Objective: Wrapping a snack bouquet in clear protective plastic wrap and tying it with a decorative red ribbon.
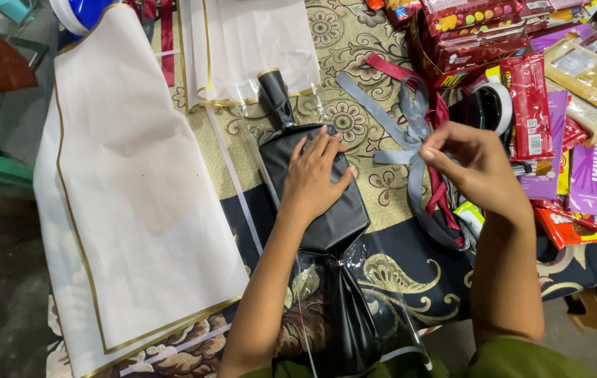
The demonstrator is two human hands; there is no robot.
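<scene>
A long parcel wrapped in glossy black paper (344, 217) lies on the patterned cloth, twisted at both ends, with clear film around it. My left hand (314, 176) rests flat on its middle, fingers spread. My right hand (472, 164) is to the right, pinching a grey ribbon (410, 115) between thumb and fingers. The grey ribbon lies tangled with a dark red ribbon (440, 192) on the cloth.
Large white paper sheets with gold borders (123, 189) cover the left side. Many red, purple and gold snack packets (564, 98) are heaped at the right. A tape roll (496, 101) sits by the packets. The ornate table cloth (354, 42) lies under everything.
</scene>
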